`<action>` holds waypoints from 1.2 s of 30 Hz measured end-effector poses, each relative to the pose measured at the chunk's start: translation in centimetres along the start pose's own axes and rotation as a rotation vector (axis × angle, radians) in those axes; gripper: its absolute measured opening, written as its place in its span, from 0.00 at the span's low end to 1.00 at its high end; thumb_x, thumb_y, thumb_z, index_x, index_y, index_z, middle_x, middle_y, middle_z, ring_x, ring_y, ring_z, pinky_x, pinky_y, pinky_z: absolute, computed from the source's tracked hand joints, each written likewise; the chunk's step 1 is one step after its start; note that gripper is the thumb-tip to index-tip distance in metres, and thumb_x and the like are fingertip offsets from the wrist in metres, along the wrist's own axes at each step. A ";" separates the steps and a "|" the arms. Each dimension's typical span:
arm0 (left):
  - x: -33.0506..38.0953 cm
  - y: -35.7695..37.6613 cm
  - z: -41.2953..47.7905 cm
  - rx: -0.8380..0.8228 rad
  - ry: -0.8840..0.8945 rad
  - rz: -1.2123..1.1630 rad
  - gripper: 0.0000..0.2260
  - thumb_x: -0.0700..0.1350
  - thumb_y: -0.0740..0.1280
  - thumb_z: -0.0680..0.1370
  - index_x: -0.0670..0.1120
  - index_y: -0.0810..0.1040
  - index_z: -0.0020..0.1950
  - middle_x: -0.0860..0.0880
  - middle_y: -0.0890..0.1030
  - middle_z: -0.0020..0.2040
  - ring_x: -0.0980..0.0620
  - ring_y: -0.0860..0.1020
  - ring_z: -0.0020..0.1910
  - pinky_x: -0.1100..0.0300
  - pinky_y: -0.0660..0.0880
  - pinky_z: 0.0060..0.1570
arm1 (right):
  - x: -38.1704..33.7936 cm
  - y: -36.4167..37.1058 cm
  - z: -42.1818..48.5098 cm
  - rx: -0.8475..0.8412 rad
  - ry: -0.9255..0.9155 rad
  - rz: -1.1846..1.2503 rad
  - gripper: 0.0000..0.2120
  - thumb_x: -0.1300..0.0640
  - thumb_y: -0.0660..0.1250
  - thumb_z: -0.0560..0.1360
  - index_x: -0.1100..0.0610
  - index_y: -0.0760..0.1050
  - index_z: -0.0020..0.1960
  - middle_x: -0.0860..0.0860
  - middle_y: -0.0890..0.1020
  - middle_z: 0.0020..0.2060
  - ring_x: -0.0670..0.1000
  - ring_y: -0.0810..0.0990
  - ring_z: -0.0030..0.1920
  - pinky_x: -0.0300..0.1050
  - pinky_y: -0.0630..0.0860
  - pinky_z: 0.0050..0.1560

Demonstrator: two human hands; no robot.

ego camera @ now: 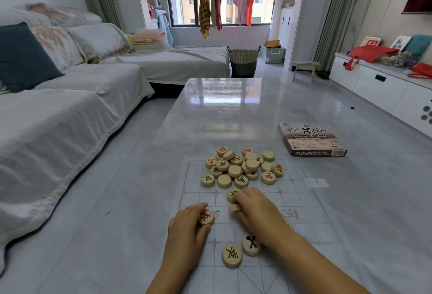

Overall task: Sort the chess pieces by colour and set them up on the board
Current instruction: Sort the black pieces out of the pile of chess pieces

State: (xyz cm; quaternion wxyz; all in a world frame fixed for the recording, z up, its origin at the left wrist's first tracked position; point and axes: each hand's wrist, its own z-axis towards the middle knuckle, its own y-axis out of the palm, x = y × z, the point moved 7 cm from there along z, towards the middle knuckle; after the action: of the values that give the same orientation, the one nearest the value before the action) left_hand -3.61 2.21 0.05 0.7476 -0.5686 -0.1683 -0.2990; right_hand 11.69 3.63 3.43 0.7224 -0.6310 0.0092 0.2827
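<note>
Seating: grey-covered couch (pixel 70 97), left of our glossy grey table (pixel 233 111).
Left hand (pixel 189 230): curled round a red-lettered round wooden piece (pixel 207 217) on the translucent gridded board (pixel 300 202).
Heap: mixed wooden discs (pixel 240 167), on the board's far half.
Right hand (pixel 254 209): we see it pinch a pale disc (pixel 234 208), half-hiding a black-lettered disc (pixel 232 193).
Packaging: purple cardboard chess box (pixel 311 140), far right.

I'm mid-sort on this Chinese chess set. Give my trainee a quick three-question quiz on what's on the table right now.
1. True or false: the left hand grips a red-marked piece while the right hand curls round a pale piece.
2. Relative to the unsorted pile, the Chinese chess box lies: A left; B right; C on top.
3. Fill in: the two pieces nearest the camera bear ___ characters.
Key: 1 true; 2 B; 3 black.
</note>
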 end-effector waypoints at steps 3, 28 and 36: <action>-0.1 0.0 0.0 0.001 -0.022 -0.020 0.20 0.46 0.67 0.74 0.53 0.70 0.65 0.62 0.70 0.53 0.57 0.70 0.56 0.65 0.60 0.54 | 0.5 1.0 -0.8 -0.080 -0.019 0.059 0.17 0.50 0.62 0.77 0.53 0.72 0.64 0.45 0.70 0.66 0.48 0.68 0.65 0.39 0.67 0.60; 1.9 2.5 0.9 -0.307 0.141 0.166 0.22 0.58 0.57 0.77 0.63 0.58 0.71 0.57 0.53 0.74 0.56 0.49 0.73 0.57 0.47 0.71 | 9.0 -1.6 -2.4 -0.050 0.292 0.149 0.21 0.50 0.68 0.73 0.51 0.70 0.65 0.44 0.72 0.57 0.43 0.71 0.55 0.35 0.69 0.57; 0.3 2.0 2.6 -0.135 0.087 0.069 0.28 0.62 0.50 0.72 0.52 0.69 0.66 0.55 0.70 0.66 0.56 0.67 0.64 0.66 0.59 0.64 | 7.6 -2.7 0.6 0.112 0.212 0.122 0.16 0.52 0.62 0.77 0.51 0.70 0.64 0.48 0.70 0.63 0.47 0.69 0.62 0.39 0.68 0.59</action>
State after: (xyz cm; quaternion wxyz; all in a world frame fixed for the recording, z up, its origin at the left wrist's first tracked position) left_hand -1.89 4.96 -0.55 0.7240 -0.6098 -0.0955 -0.3080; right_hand 18.99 7.05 3.18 0.7331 -0.6141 0.1397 0.2567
